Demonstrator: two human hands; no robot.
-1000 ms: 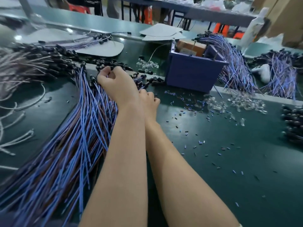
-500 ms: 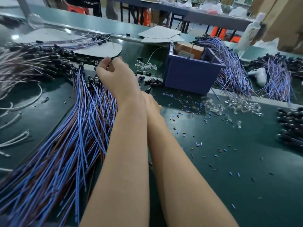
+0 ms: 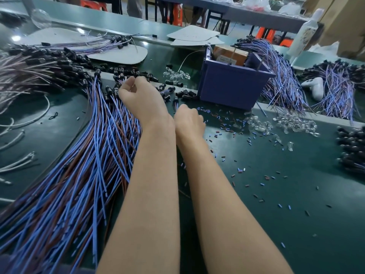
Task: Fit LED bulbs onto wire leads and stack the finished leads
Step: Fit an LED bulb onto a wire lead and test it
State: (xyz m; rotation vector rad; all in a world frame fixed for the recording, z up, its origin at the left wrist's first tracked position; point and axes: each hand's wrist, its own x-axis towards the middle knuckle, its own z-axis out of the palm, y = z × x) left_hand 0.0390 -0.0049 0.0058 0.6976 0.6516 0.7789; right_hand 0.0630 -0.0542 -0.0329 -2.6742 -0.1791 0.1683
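Observation:
A big fan of blue and brown wire leads (image 3: pixel 85 165) with black caps lies on the left of the green table (image 3: pixel 276 194). My left hand (image 3: pixel 142 99) is at the capped ends of this pile, fingers curled around the top of a lead there. Beside its wrist, my right hand (image 3: pixel 189 120) has curled fingers, and a short blue lead end (image 3: pixel 176 105) sticks up from its thumb side. Clear LED bulbs (image 3: pixel 294 123) lie in a loose heap to the right. More clear bulbs (image 3: pixel 176 74) sit behind the hands.
A blue bin (image 3: pixel 231 88) stands just behind my right hand. Further lead bundles (image 3: pixel 280 76) hang over its right side, and others (image 3: pixel 335 86) lie around a white controller (image 3: pixel 316 86). Black-capped parts (image 3: pixel 351 149) sit at the right edge. Insulation scraps (image 3: pixel 243 169) litter the table.
My right hand has come out from behind my left forearm and sits further right. My left hand stays at the capped ends of the pile, its fingers more curled.

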